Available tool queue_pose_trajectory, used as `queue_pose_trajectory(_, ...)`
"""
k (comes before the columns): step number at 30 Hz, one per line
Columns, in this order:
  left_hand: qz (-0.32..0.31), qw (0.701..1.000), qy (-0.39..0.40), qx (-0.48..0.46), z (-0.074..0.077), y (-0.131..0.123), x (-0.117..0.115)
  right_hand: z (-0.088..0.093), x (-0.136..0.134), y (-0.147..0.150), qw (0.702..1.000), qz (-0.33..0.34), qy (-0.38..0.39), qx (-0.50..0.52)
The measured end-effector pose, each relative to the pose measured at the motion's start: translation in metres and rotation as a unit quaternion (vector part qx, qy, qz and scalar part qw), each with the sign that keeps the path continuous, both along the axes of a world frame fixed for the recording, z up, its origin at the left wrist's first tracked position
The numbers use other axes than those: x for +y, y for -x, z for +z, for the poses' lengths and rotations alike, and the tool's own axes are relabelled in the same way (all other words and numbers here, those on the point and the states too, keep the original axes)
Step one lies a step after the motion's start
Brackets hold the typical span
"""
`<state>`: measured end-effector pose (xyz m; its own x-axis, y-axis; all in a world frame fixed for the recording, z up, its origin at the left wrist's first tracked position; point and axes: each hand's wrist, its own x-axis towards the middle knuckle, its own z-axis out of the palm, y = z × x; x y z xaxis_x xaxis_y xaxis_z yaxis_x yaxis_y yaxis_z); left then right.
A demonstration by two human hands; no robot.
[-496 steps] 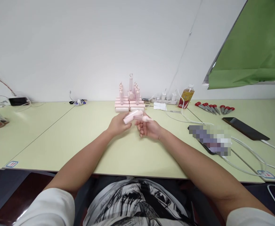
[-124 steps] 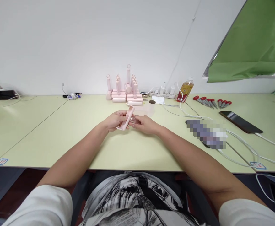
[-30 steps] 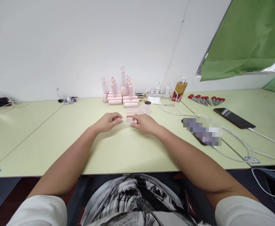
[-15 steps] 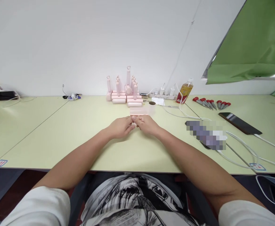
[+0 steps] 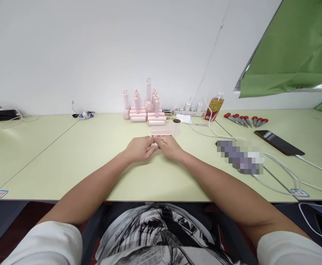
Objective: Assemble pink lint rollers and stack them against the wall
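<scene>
Above the middle of the table (image 5: 89,169), my left hand (image 5: 139,149) and my right hand (image 5: 170,147) meet, fingertips touching. Both are closed round a pale pink lint roller (image 5: 161,130), whose clear pink cover shows just beyond my fingers. My fingers hide the rest of it. Behind the right hand stands a translucent roll (image 5: 176,127) with a dark opening on top. Farther back, against the wall, are several pink lint rollers (image 5: 138,117), some with handles pointing up and looped at the end.
To the right are a drink bottle (image 5: 215,106), a power strip (image 5: 194,112), several red-handled screwdrivers (image 5: 242,119), a phone (image 5: 279,142) and a blurred-out device (image 5: 239,158) with white cables. A coiled cable (image 5: 84,115) and another phone (image 5: 6,115) lie at the left.
The view has shifted slightly. Both hands stay together on the pink lint roller, with only a small change in the fingers' position.
</scene>
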<state>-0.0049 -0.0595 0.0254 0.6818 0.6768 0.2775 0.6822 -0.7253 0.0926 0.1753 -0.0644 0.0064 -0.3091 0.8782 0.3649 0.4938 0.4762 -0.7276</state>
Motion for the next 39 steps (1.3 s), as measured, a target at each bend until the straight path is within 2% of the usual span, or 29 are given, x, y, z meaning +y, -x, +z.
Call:
queue_pose_trajectory(5, -0.015, 0.999, 0.007, -0.037, 0.002, 0.003, 0.001, 0.002, -0.001, 0.000, 0.999, 0.023, -0.022, 0.006)
queue_pose_trajectory(17, -0.009, 0.994, 0.108, -0.021, 0.017, 0.006, 0.001, 0.008, -0.004, 0.005, 0.999, 0.013, 0.019, -0.039)
queue_pose_trajectory(19, -0.004, 0.991, 0.132, -0.027, 0.018, 0.008, 0.004, 0.012, -0.004, 0.001, 0.998, -0.002, -0.002, -0.058)
queue_pose_trajectory(22, 0.056, 0.982, 0.146, -0.102, 0.017, 0.017, 0.013, 0.019, -0.002, -0.010, 0.997, -0.068, -0.027, -0.018)
queue_pose_trajectory(24, 0.076, 0.964, 0.152, -0.205, 0.016, 0.024, 0.020, 0.022, 0.000, -0.016, 0.991, -0.121, -0.004, 0.060)
queue_pose_trajectory(26, 0.034, 0.927, 0.184, -0.324, 0.016, 0.028, 0.026, 0.023, 0.002, -0.017, 0.980, -0.137, 0.054, 0.137)
queue_pose_trajectory(28, -0.019, 0.884, 0.208, -0.418, 0.017, 0.029, 0.029, 0.021, 0.002, -0.014, 0.968, -0.106, 0.126, 0.191)
queue_pose_trajectory(30, -0.033, 0.857, 0.203, -0.473, 0.017, 0.026, 0.030, 0.018, 0.001, -0.009, 0.958, -0.065, 0.179, 0.215)
queue_pose_trajectory(32, -0.023, 0.829, 0.197, -0.522, 0.016, 0.023, 0.031, 0.014, 0.000, -0.004, 0.952, -0.041, 0.199, 0.227)
queue_pose_trajectory(36, -0.025, 0.751, 0.236, -0.616, 0.014, 0.018, 0.032, 0.011, -0.002, -0.001, 0.940, -0.054, 0.199, 0.270)
queue_pose_trajectory(39, -0.035, 0.727, 0.258, -0.635, 0.012, 0.015, 0.030, 0.013, -0.003, -0.001, 0.926, -0.071, 0.206, 0.309)
